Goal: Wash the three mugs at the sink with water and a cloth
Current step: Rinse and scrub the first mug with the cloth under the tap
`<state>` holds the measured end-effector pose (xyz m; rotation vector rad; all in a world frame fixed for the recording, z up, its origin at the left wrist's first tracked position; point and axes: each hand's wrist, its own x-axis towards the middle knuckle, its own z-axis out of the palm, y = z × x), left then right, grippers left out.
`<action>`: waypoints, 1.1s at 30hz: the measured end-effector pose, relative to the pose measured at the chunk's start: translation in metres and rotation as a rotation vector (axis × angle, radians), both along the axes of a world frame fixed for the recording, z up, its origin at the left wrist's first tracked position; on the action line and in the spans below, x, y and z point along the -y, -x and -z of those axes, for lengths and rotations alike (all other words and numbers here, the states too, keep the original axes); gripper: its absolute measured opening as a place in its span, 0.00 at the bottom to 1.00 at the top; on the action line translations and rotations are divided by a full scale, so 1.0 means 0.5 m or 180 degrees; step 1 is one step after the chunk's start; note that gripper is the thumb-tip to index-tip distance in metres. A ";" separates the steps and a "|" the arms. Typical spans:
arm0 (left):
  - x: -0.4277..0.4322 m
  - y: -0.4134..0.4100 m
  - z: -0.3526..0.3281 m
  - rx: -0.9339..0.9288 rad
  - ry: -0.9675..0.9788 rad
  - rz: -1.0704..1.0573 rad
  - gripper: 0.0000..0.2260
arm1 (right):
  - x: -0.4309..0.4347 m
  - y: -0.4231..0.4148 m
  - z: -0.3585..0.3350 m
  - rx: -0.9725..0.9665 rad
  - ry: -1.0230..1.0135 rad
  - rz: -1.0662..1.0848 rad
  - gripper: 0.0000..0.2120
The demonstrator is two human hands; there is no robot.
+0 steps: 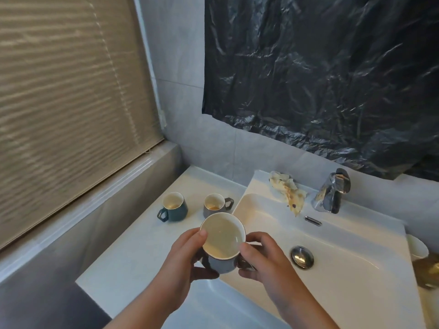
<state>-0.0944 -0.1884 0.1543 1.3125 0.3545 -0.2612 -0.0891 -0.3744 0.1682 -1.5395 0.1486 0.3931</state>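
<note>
Grey mug (pixel 222 243), held between the left hand (pixel 183 260) and right hand (pixel 261 260) at the sink (pixel 344 269) edge, should go under the tap (pixel 331 191) at 1 o'clock, kept level, before the person takes the cloth (pixel 288 192) at 12 o'clock.

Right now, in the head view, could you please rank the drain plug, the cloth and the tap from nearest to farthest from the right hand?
From the right hand:
1. Drain plug, beside it in the basin.
2. Cloth, on the sink's back ledge.
3. Tap, back ledge, right of the cloth.
</note>
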 end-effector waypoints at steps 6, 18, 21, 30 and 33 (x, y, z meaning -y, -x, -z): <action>-0.091 -0.095 0.011 0.0080 0.0060 0.0193 0.17 | -0.096 -0.090 0.021 -0.0076 0.0158 0.0106 0.07; -0.341 -0.388 0.104 -0.0179 -0.0001 0.0708 0.21 | -0.353 -0.343 0.078 -0.0608 0.0396 0.0528 0.20; -0.367 -0.465 0.114 -0.0282 -0.0069 0.0777 0.19 | -0.387 -0.411 0.095 -0.0687 0.0487 0.0686 0.14; -0.380 -0.649 0.131 -0.0234 -0.0303 0.0560 0.11 | -0.438 -0.600 0.124 -0.0771 0.0342 0.1166 0.07; -0.375 -0.706 0.149 -0.0299 -0.0404 0.0413 0.11 | -0.443 -0.654 0.145 -0.0799 0.0371 0.1104 0.08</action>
